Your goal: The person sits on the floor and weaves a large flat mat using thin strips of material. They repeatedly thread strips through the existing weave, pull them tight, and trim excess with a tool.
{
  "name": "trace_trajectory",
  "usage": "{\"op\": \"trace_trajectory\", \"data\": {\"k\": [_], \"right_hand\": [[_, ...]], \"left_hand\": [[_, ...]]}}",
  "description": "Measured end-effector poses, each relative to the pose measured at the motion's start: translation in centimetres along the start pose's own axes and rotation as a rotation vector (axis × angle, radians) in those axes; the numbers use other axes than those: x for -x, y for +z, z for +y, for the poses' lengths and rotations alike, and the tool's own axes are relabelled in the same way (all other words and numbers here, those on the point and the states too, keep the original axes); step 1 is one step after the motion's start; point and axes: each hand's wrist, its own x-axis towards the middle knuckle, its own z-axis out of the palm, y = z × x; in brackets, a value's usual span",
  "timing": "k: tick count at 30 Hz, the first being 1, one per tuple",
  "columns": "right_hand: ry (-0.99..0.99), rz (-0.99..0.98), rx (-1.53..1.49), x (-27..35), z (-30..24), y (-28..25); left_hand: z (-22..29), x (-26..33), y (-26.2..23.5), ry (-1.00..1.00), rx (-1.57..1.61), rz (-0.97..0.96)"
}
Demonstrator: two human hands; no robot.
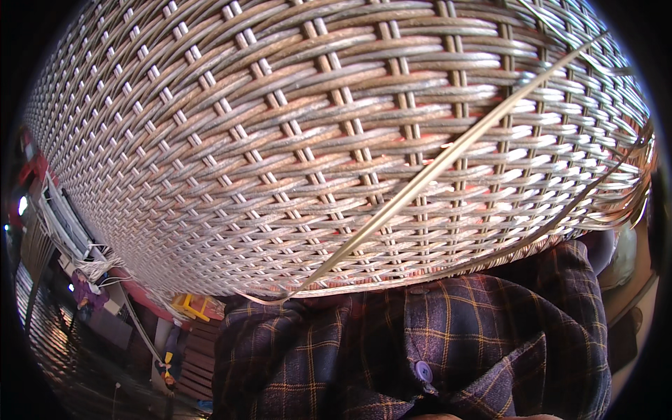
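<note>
A large woven wicker panel (301,147) in grey-brown strands fills most of the view, close against my plaid shirt (378,343). Across its right half runs a loose pale strand (434,168), slanting from the upper right down to the lower edge. A darker loose strand (553,234) follows the panel's lower right edge. Strand ends (633,203) gather in a bunch at the far right. Neither my left hand nor my right hand shows, so what they touch or hold is hidden.
At the lower left lie a yellow object (190,306), a brown slatted surface (199,357) and a small yellow-and-dark item (168,371). Pale coiled strands (98,266) hang farther left. A person in purple (87,294) is in the background. Something whitish (621,259) appears at right.
</note>
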Motion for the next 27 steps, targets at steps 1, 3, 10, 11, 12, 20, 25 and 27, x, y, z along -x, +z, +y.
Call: {"op": "trace_trajectory", "data": {"k": [1,3,10,11,12,20,25,27], "right_hand": [[-0.003,0.001,-0.002,-0.2,0.0,0.3],[0.006,0.015,-0.006,-0.3,-0.4,1.1],[-0.029,0.079,0.027,-1.2,-1.3,5.2],[-0.033,0.088,0.033,-1.4,-1.5,5.7],[-0.04,0.094,0.039,-1.6,-1.5,6.0],[-0.12,0.194,0.104,-3.3,-0.6,5.3],[-0.202,0.297,0.173,-4.4,-0.8,4.5],[-0.141,0.217,0.054,-4.6,-1.5,5.0]], "left_hand": [[-0.2,0.1,0.2,-0.004,0.004,0.002],[-0.8,0.4,0.5,-0.002,0.011,0.005],[-4.7,0.6,2.6,0.046,0.069,0.053],[-5.3,0.6,2.9,0.05,0.079,0.06],[-5.8,0.7,3.2,0.052,0.088,0.07],[-7.7,1.3,4.2,0.1,0.142,0.121],[-8.0,0.5,4.3,0.134,0.17,0.145],[-8.3,0.1,4.3,0.138,0.183,0.154]]}}
